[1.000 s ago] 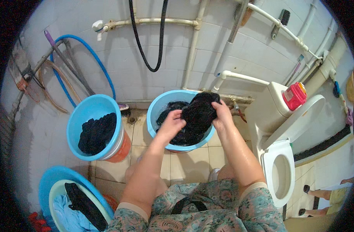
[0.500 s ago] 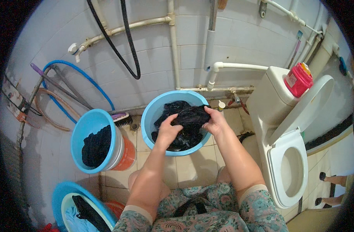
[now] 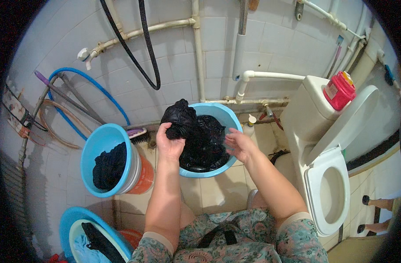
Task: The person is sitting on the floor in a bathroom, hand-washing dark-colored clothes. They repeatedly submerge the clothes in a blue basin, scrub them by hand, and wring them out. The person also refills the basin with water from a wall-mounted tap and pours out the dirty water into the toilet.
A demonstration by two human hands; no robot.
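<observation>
A light-blue basin (image 3: 226, 115) stands on the floor in front of me with dark wet clothing and water in it. My left hand (image 3: 170, 142) grips a bunched black garment (image 3: 180, 118), lifted over the basin's left rim; part of it hangs toward the dark cloth below. My right hand (image 3: 240, 143) is at the basin's right side, fingers apart, holding nothing. Dark clothing (image 3: 203, 153) fills most of the basin, and its separate pieces are hard to tell apart.
At the left, a blue basin (image 3: 84, 160) holding black cloth (image 3: 109, 168) rests on an orange-and-white bucket (image 3: 141, 173). Lower left are more tubs (image 3: 65, 228) with clothes. A pump bottle (image 3: 249, 125) and a toilet (image 3: 312, 188) are at the right; a scrub brush (image 3: 137, 133) lies behind the bucket.
The black garment, stretched between both hands before, has moved left and up in my left hand. My right hand has let go of it.
</observation>
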